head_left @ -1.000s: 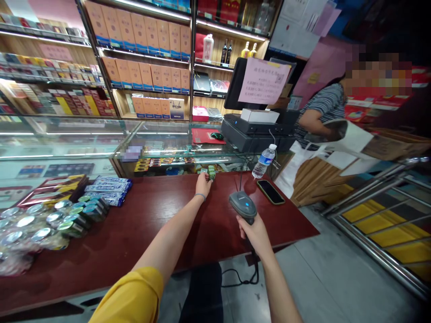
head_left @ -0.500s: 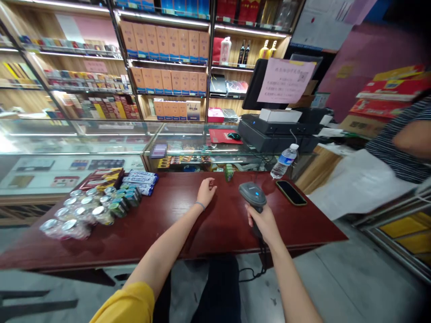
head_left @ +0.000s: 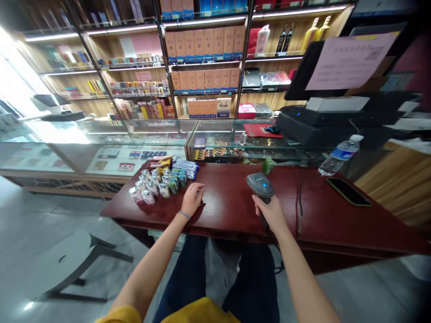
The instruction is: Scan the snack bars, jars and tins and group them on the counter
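Observation:
A dark grey barcode scanner [head_left: 260, 184] with a small blue light is gripped by its handle in my right hand [head_left: 271, 210], above the table's middle. My left hand [head_left: 192, 198] is at the table, its fingers loosely bent with nothing visible in them. Just left of it stand several small clear jars [head_left: 148, 196] with silvery lids, and green cylindrical packs [head_left: 173, 185]. Behind these lie blue-and-white packets [head_left: 185, 168] and brown-and-yellow packs [head_left: 161, 163]. A small green item [head_left: 268, 165] sits at the table's back edge, beyond the scanner.
On the right of the dark red table [head_left: 222, 208] are a tilted-looking water bottle [head_left: 340, 155] and a phone [head_left: 349, 191]. Behind runs a glass display counter [head_left: 222, 128] with a monitor [head_left: 305, 72]. A grey stool [head_left: 67, 264] stands on the floor at left.
The view has swung left, bringing the stool into sight. My left hand has moved left toward the jars and packets. My right hand keeps hold of the barcode scanner.

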Action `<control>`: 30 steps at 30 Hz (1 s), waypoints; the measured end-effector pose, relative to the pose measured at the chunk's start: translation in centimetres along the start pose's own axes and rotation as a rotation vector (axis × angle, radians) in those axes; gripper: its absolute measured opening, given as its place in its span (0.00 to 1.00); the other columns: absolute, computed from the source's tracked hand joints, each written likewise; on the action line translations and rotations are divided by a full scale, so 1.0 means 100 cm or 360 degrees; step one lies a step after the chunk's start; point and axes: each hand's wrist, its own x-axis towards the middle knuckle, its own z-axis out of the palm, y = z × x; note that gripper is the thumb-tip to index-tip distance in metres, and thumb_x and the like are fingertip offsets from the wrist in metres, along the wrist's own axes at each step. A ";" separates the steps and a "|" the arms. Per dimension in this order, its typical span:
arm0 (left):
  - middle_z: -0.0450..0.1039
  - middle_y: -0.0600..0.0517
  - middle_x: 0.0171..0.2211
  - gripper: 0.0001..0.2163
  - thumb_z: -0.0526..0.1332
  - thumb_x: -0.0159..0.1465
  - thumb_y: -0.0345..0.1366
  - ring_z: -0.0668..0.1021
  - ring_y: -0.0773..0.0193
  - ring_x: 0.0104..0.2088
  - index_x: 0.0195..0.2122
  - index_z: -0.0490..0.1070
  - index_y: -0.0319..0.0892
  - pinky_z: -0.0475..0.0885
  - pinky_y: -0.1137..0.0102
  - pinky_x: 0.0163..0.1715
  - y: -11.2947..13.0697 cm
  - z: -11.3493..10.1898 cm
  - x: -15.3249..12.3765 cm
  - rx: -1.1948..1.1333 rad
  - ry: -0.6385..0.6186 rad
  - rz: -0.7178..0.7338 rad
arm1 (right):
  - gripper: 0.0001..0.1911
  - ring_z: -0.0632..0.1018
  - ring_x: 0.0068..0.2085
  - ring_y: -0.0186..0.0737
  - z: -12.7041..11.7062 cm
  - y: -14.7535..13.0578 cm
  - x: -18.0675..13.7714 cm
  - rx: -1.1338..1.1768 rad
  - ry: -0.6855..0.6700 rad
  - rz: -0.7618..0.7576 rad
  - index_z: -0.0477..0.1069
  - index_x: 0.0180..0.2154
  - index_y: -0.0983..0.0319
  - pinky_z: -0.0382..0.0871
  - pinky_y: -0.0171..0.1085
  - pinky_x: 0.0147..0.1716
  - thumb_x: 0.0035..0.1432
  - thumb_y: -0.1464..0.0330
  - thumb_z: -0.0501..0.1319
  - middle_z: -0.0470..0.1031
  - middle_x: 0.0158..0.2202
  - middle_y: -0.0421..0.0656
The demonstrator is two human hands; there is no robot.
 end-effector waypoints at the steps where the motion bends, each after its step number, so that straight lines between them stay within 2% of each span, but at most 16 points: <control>1: 0.74 0.47 0.44 0.08 0.57 0.70 0.32 0.77 0.60 0.47 0.47 0.72 0.45 0.76 0.65 0.47 -0.004 -0.012 -0.005 0.0035 0.0023 0.0009 | 0.18 0.70 0.15 0.34 0.007 0.001 -0.003 -0.0002 -0.0010 -0.0003 0.68 0.29 0.59 0.63 0.33 0.17 0.54 0.54 0.69 0.69 0.17 0.35; 6: 0.75 0.47 0.44 0.09 0.55 0.71 0.33 0.77 0.58 0.48 0.47 0.73 0.46 0.73 0.62 0.52 -0.018 -0.062 -0.023 0.0260 0.0216 0.0001 | 0.17 0.71 0.16 0.36 0.034 0.007 -0.015 -0.0032 -0.0065 -0.0006 0.68 0.29 0.59 0.64 0.34 0.18 0.55 0.55 0.69 0.70 0.17 0.36; 11: 0.76 0.45 0.46 0.10 0.56 0.70 0.35 0.76 0.53 0.51 0.47 0.76 0.47 0.68 0.57 0.57 -0.033 -0.086 -0.028 0.0533 0.0459 -0.0051 | 0.18 0.70 0.15 0.36 0.050 0.013 -0.024 -0.0053 -0.0111 0.0007 0.67 0.27 0.58 0.63 0.35 0.19 0.54 0.53 0.68 0.69 0.14 0.35; 16: 0.77 0.46 0.52 0.13 0.57 0.69 0.35 0.72 0.49 0.58 0.51 0.76 0.49 0.60 0.53 0.64 -0.032 -0.085 -0.026 0.0581 0.0497 -0.0172 | 0.18 0.70 0.16 0.36 0.058 0.011 -0.027 -0.0106 -0.0159 0.0001 0.67 0.27 0.58 0.64 0.35 0.19 0.54 0.54 0.68 0.68 0.14 0.36; 21: 0.69 0.45 0.63 0.20 0.60 0.66 0.33 0.60 0.40 0.67 0.59 0.72 0.51 0.45 0.41 0.67 -0.025 -0.080 -0.025 0.0656 0.0455 -0.0353 | 0.17 0.70 0.16 0.37 0.058 0.010 -0.026 -0.0157 -0.0185 -0.0015 0.68 0.28 0.58 0.64 0.36 0.21 0.55 0.54 0.68 0.68 0.13 0.36; 25: 0.69 0.47 0.63 0.17 0.61 0.65 0.34 0.59 0.40 0.68 0.55 0.74 0.52 0.41 0.39 0.67 -0.020 -0.080 -0.027 0.0598 0.0467 -0.0361 | 0.18 0.70 0.16 0.37 0.058 0.011 -0.025 -0.0185 -0.0196 -0.0029 0.68 0.27 0.58 0.65 0.36 0.22 0.56 0.53 0.67 0.69 0.13 0.36; 30: 0.72 0.47 0.59 0.09 0.64 0.64 0.36 0.63 0.42 0.65 0.45 0.77 0.50 0.46 0.41 0.67 -0.017 -0.081 -0.028 0.0568 0.0415 -0.0324 | 0.19 0.70 0.16 0.36 0.061 0.011 -0.026 -0.0174 -0.0200 -0.0026 0.68 0.27 0.58 0.64 0.35 0.20 0.55 0.52 0.68 0.68 0.14 0.36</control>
